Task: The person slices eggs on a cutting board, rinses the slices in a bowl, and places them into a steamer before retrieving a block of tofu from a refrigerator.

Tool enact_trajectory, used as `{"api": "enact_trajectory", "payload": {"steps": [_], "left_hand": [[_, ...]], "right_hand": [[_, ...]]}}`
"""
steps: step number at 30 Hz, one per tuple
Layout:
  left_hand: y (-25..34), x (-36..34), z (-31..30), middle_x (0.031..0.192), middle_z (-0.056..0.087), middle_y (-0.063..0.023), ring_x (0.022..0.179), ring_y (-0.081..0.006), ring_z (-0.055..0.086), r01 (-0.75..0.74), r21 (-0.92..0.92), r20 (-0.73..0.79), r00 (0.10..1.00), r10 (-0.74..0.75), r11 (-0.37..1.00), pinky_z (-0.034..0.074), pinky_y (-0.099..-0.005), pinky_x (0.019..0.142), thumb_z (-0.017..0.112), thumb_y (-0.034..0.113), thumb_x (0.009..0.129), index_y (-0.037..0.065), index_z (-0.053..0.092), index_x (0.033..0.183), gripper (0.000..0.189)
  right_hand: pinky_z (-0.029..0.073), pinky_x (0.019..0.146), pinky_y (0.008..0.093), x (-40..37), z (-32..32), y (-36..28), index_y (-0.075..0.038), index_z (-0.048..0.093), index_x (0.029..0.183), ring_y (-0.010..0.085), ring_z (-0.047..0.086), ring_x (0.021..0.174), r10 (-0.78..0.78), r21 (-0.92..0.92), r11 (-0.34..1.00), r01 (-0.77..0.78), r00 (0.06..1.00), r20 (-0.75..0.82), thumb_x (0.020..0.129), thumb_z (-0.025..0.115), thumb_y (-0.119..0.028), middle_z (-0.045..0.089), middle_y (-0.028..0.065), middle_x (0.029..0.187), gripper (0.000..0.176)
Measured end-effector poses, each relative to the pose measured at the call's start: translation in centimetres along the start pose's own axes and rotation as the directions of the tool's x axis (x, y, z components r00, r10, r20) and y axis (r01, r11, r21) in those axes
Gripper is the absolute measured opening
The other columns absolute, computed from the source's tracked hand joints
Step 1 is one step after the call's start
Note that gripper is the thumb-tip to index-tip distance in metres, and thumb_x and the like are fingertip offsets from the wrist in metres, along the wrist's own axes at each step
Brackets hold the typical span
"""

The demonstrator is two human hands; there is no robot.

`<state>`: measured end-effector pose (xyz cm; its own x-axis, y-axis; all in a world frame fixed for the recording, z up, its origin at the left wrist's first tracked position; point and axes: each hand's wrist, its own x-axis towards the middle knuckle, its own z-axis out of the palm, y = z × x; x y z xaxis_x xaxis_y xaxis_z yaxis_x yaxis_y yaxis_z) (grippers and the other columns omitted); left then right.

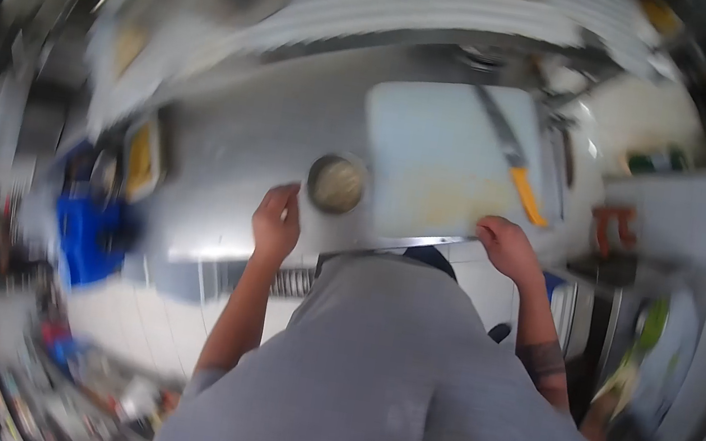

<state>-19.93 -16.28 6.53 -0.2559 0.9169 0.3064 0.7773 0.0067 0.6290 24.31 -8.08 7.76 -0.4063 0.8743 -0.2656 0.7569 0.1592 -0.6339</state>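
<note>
A round metal bowl (336,184) with pale contents stands on the steel counter (239,126), left of a white cutting board (426,131). Just left of the bowl is my left hand (277,220), its fingers drawn together near the rim; whether they hold anything is too blurred to tell. My right hand (504,245) is curled at the board's front right corner, and what its fingers hold, if anything, is hidden. A knife with a yellow handle (524,194) lies across the right side of the board, its blade pointing away.
A white container with yellow contents (141,160) sits at the counter's left end, near a blue object (87,231). Behind the board are blurred utensils. An orange-brown object (614,230) is at the right. The counter's front edge runs before my body.
</note>
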Motion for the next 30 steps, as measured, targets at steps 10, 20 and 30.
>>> {"api": "enact_trajectory", "payload": {"steps": [10,20,30], "left_hand": [[3.7,7.6,6.4,0.119,0.063,-0.0197,0.099,-0.0335,0.065,-0.572,-0.433,0.346,0.608,0.714,0.697,0.053,-0.04,0.087,0.052,0.001,0.101,0.001,0.066,0.124,0.027],[17.3,-4.0,10.1,0.101,0.06,-0.0102,0.083,-0.0225,0.057,-0.384,-0.762,0.431,0.3,0.851,0.522,0.047,-0.0334,0.074,0.054,0.004,0.102,-0.002,0.068,0.116,0.02],[29.5,-33.4,8.2,0.128,0.064,-0.0142,0.086,-0.0282,0.068,-0.265,-0.947,0.315,-0.665,0.677,0.18,0.057,-0.0372,0.077,0.067,0.01,0.097,0.007,0.066,0.127,0.031]], "right_hand": [[0.055,0.088,0.0493,-18.3,12.6,-6.9,-0.005,0.071,0.11,0.0399,0.069,0.1,0.52,0.263,0.854,-0.449,0.753,-0.403,0.093,0.058,-0.012,0.073,0.0192,0.105,0.023],[0.054,0.087,0.0518,-34.3,29.0,-14.3,-0.007,0.071,0.107,0.0418,0.069,0.1,0.871,0.592,0.491,-0.639,0.365,-0.328,0.097,0.057,-0.02,0.073,0.0187,0.105,0.021],[0.055,0.088,0.0509,-55.7,38.8,-16.5,-0.007,0.07,0.109,0.0405,0.069,0.101,0.933,0.787,0.337,-0.517,0.068,-0.354,0.099,0.055,-0.022,0.072,0.0194,0.107,0.024]]}}
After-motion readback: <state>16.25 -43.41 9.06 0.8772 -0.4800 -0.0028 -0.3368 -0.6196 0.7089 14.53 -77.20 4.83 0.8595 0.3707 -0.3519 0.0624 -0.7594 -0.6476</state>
